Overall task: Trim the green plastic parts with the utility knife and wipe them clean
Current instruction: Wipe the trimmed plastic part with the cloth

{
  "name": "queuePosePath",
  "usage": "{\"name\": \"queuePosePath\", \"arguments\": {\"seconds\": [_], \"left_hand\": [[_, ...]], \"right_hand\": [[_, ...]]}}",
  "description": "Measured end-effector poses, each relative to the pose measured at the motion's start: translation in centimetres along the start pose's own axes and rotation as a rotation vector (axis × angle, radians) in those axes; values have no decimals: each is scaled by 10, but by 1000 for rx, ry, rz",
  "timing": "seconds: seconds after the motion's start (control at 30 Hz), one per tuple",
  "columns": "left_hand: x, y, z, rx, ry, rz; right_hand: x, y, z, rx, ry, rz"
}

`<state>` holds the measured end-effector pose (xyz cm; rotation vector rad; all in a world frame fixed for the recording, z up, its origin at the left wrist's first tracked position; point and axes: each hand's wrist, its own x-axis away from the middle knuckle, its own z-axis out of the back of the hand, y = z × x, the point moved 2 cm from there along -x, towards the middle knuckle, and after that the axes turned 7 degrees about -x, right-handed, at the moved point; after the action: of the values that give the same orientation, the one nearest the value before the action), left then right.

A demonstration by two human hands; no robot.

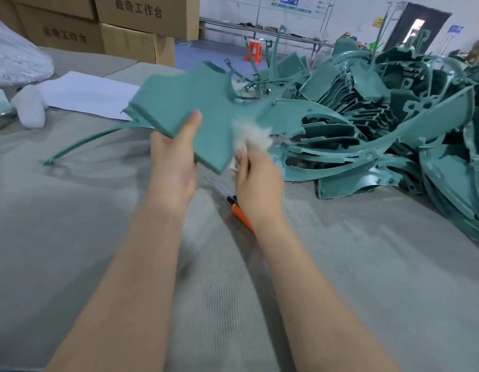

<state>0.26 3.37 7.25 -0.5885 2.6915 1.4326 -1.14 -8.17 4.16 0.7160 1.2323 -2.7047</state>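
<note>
Two curled hands: left hand (174, 159) on green part (184, 98), right hand (257, 183) on white rag (253, 135)

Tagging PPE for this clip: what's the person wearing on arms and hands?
No gloves, rings or watch seen on the left hand or right hand, though the right is motion-blurred. The left forearm and right forearm are uncovered; no sleeves in frame.

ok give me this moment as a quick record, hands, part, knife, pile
left hand: grips the green part by its near edge, lifted off the table
right hand: holds a white wad against the part, blurred
utility knife: lies unheld on the table, below the right wrist
pile: more green parts heaped at the right
stage: wiping
</note>
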Motion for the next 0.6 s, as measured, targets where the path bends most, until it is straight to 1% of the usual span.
{"name": "queuePosePath", "arguments": {"seconds": [0.03,0.07,0.1,0.13,0.2,0.23,0.27,0.3,0.37,0.4,0.43,0.47,0.53,0.6], "left_hand": [[1,2,0,40,19,-2],[1,1,-3,12,25,-10],[1,-1,-5,-68,27,-26],[2,-4,-6,-138,29,-33],[4,-7,-6,-186,54,-26],[4,-6,-6,-192,45,-25],[5,-5,-7,-219,15,-36],[7,-4,-9,-269,-46,-47],[14,-5,-14,-363,-249,-44],[17,-5,-16,-381,-348,-35],[19,-5,-16,-377,-403,-20],[19,-4,-15,-354,-422,5],[19,1,-15,-320,-447,52],[21,1,-18,-359,-502,80]], "right_hand": [[2,7,4,17,-65,-106],[1,8,13,-20,-45,-175],[-4,5,24,-101,59,-202],[-11,1,37,-191,213,-180],[-20,-17,63,-369,544,-24],[-22,-25,71,-461,641,63],[-23,-30,74,-505,646,134],[-24,-35,73,-485,576,174],[-28,-34,63,-299,333,216],[-29,-30,58,-195,246,228],[-31,-26,57,-139,226,229],[-32,-22,57,-128,262,238],[-33,-13,61,-148,389,210],[-40,-9,63,-120,437,85]]}}
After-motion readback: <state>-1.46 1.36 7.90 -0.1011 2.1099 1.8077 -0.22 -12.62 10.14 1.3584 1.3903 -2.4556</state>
